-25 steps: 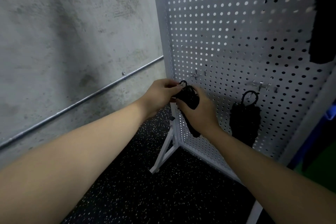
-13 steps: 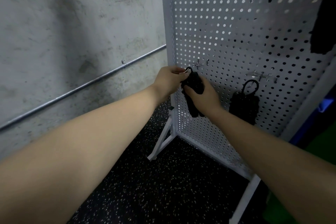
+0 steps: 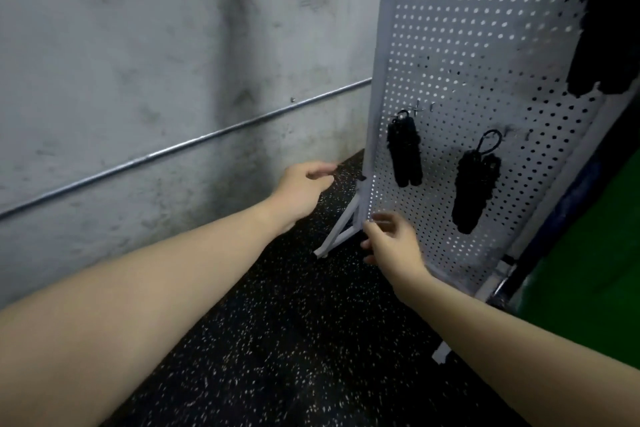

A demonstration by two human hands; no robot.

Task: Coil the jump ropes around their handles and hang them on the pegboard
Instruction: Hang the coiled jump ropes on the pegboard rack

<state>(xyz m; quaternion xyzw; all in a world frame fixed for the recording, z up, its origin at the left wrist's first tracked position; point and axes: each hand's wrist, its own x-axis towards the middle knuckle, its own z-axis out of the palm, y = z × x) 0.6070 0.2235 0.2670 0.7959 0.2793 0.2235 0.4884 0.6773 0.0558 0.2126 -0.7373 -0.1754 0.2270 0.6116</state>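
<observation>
Two coiled black jump ropes (image 3: 404, 156) (image 3: 472, 191) hanging on white pegboard (image 3: 485, 45), left hand (image 3: 304, 187) and right hand (image 3: 393, 241) loosely curled, holding nothing

Black coiled jump rope bundle (image 3: 404, 152): formerly gripped by both hands at the white perforated metal pegboard (image 3: 485, 45); now hanging free from its hook. Left hand (image 3: 304, 184), right hand (image 3: 393, 241): released, withdrawn lower, fingers relaxed, empty.

Two coiled ropes (image 3: 404, 152) (image 3: 474, 191) hang on pegboard (image 3: 485, 45).
</observation>
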